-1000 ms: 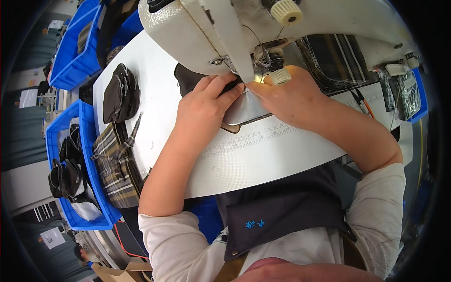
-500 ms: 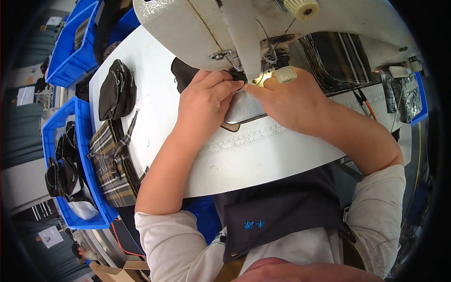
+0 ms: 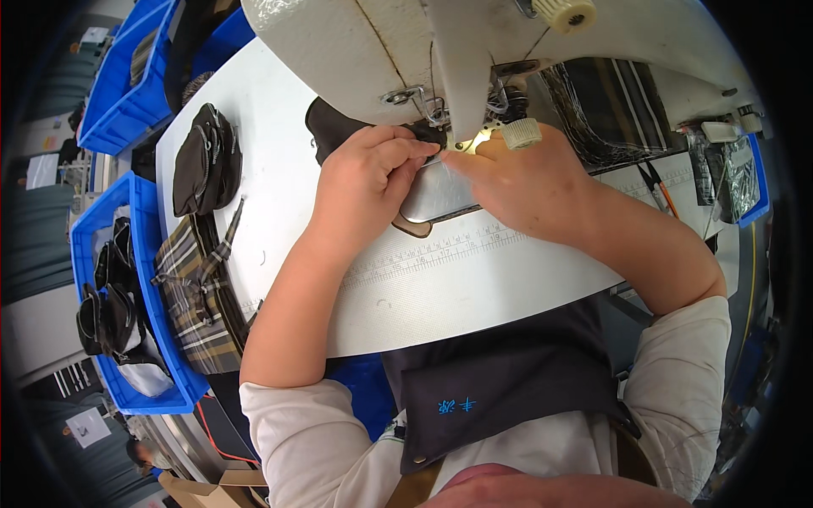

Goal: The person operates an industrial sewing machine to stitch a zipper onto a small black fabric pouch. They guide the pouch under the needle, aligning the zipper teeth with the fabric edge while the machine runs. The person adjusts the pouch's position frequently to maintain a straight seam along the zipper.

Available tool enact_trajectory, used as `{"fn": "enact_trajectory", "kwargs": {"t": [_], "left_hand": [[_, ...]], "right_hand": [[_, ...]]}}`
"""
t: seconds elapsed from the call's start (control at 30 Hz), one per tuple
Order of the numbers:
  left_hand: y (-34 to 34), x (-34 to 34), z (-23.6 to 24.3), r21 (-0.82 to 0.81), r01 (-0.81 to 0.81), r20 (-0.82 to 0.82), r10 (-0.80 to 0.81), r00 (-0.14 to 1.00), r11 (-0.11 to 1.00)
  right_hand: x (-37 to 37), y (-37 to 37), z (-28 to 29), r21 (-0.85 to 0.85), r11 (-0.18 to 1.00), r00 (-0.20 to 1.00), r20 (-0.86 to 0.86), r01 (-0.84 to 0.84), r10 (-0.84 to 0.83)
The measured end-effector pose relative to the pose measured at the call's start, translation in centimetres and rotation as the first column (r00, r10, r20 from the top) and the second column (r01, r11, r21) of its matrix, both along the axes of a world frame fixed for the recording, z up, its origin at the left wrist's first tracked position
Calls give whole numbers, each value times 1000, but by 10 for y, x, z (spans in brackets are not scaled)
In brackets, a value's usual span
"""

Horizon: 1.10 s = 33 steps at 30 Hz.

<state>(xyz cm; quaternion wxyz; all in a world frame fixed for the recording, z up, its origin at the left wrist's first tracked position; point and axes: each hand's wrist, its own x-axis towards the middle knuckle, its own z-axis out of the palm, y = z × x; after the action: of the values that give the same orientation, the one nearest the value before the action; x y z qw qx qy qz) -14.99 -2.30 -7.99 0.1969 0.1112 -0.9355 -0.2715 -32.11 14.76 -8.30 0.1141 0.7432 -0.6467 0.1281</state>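
Under the lit needle area of the white sewing machine (image 3: 373,51) lies dark brown fabric (image 3: 334,127), above a steel plate (image 3: 439,193). My left hand (image 3: 364,186) is closed, thumb and fingertips pinched on the fabric's edge just left of the needle. My right hand (image 3: 525,182) has its fingers bent beside a ribbed cream knob (image 3: 520,133), one fingertip meeting the left hand's fingertips at the fabric; what it grips is hidden. A small tan-edged piece (image 3: 411,227) shows below the plate.
Dark zippered pouches (image 3: 203,157) and plaid pieces (image 3: 190,279) lie left on the white table (image 3: 288,305). Blue bins (image 3: 178,381) stand beyond. At right are striped fabric pieces (image 3: 610,102), orange-handled scissors (image 3: 660,186) and a blue bin (image 3: 758,186) with plastic packets.
The view has shifted slightly, so the machine sits higher and further right. My left fingers have drawn closer together at the needle; my right hand stays nearly in place.
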Motion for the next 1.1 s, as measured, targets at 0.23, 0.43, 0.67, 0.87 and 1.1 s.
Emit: {"fn": "enact_trajectory", "kwargs": {"t": [0.23,0.43,0.67,0.87,1.1], "left_hand": [[0,0,3,20,15,25,-16,1000,1000],[0,0,0,-135,64,-27,-68,997,989],[7,0,4,-348,41,20,-36,999,937],[11,2,9,-366,71,23,-67,997,928],[9,3,11,-286,73,27,-68,997,955]], "right_hand": [[5,-2,-4,-42,999,999,40,-3,5],[6,-2,0,-2,1000,996,86,-2,2],[8,-1,2,24,1000,996,84,-6,4],[3,0,-1,-21,1000,993,116,7,-5],[-2,-2,-4,17,999,998,43,36,-36]]}}
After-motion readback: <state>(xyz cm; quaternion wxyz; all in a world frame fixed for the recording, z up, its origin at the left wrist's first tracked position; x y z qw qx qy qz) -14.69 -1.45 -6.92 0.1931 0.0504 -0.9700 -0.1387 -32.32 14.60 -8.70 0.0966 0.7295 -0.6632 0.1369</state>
